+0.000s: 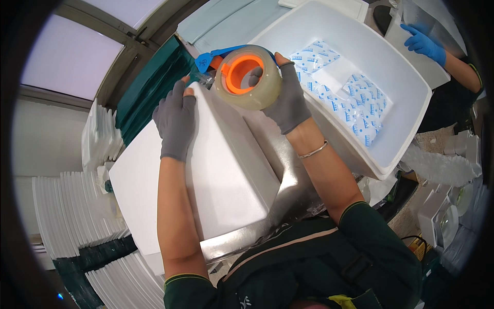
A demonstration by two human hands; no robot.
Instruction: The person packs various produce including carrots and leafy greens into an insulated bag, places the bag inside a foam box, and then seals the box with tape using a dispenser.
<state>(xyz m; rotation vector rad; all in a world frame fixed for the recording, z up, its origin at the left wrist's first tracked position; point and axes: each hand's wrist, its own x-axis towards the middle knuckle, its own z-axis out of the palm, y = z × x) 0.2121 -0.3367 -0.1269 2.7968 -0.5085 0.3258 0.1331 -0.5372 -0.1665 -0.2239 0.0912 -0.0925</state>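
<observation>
My left hand [175,119], in a grey fingertip-less glove, lies on top of a white foam box [224,208]. Its fingertips are at the box's far end; whether they grip the edge is hidden. In my right hand [289,100], gloved the same way, is a tape dispenser [206,61] with blue and orange parts. A wide roll of clear tape [251,101] sits on its orange hub, and a fingertip shows through the hub's opening. The dispenser is above the box's far right side. The box rests on a shiny metal surface [295,174].
Right of the box stands a large open white bin [409,119] holding several blue-printed white packs [364,96]. Another person's blue-gloved hand [426,45] touches a white box at the upper right. Stacked white foam panels [69,212] line the left. Dark green sheeting [154,89] lies behind.
</observation>
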